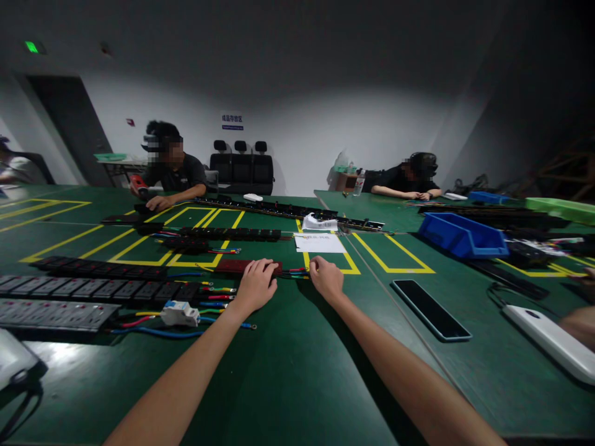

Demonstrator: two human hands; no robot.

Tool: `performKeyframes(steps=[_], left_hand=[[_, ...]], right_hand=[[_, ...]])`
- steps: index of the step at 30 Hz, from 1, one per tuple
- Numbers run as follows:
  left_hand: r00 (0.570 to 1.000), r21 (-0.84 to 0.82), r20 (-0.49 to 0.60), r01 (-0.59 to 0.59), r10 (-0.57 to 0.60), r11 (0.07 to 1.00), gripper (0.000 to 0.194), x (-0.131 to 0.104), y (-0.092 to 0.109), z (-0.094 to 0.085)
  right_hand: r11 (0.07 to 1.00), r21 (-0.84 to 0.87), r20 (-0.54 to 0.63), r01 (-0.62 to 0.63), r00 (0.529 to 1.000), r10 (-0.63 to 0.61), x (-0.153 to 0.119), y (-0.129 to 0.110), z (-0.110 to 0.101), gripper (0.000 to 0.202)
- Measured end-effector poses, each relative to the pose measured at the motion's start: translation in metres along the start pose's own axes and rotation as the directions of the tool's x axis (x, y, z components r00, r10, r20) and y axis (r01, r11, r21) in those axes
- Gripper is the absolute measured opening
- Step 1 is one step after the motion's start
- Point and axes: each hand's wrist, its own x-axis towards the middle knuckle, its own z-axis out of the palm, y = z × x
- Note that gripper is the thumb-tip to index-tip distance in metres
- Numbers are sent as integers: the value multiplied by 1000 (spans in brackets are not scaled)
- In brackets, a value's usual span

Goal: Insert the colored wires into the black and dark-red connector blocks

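Observation:
A dark red flat block lies on the green table with coloured wires coming out of its right end. Over that right part, my left hand curls its fingers and holds the block down. My right hand is closed at the far tips of the wires, thumb and fingers drawn together; the wire ends are hidden there. Left of my hands lie socket strips with ring-ended leads and a white breaker. A black strip with wires sits behind the block.
Yellow tape outlines mark the table. White paper lies ahead; a phone, a blue bin and a white power bank are on the right. Across the table, one co-worker holds a red tool; another leans on it.

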Motion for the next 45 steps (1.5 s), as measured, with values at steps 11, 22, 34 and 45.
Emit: performKeyframes(steps=[11,22,34,45], left_hand=[[1000,9,-9,-5,5,1000,42,-1,-1,1],[1000,8,-13,0,0,1000,42,0,-1,1],[1000,-4,-8,-3,3,1000,42,0,-2,1],[1000,-16,2,5,-5,1000,42,0,-1,0]], right_hand=[[992,3,0,124,992,-124,1,4,7,27],[992,-50,11,111,994,-111,1,3,6,25],[960,57,53,274,960,-276,0,3,1,17],[959,148,100,243,961,-259,9,13,3,18]])
